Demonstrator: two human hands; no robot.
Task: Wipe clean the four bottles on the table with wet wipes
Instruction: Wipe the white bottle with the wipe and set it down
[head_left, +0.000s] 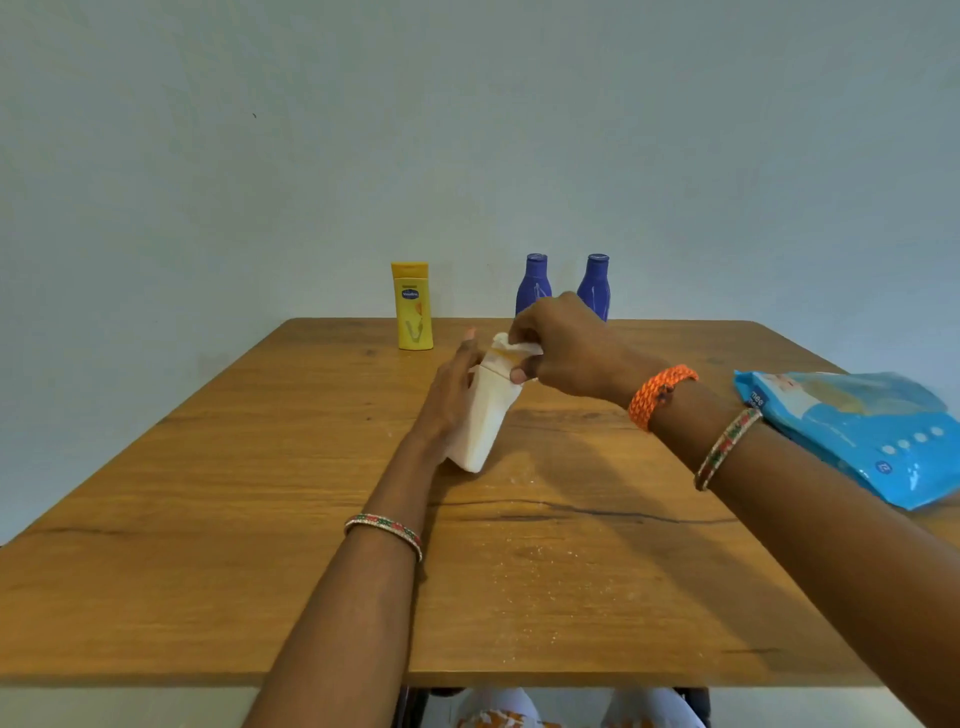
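Bottles are the whole job, and one of them, a white bottle (485, 415), is being worked on near the middle of the table (208, 545), tilted with its cap end leaning away from the person and its base close to the wood; I cannot tell whether it touches. The left hand (451, 400) lies along the white bottle's left side with the fingers mostly straight, steadying it rather than clenching it. The right hand (558, 345) is curled over the cap end, pinching a bunched wet wipe (511, 345) against the cap and shoulder. To do this step well, I would judge the person should keep the left hand firm so the white bottle cannot swivel, turn it a little at a time, and draw the wet wipe down from cap to base so every face is covered, opening a fresh fold when one looks soiled. Beyond the white bottle, by the wall, stand a yellow bottle (413, 306) to its left and two blue bottles (533, 283) (596, 283) partly behind the right hand; whether these are wiped I cannot say. A blue wipes packet (857, 431) lies well to the white bottle's right, at the table edge.
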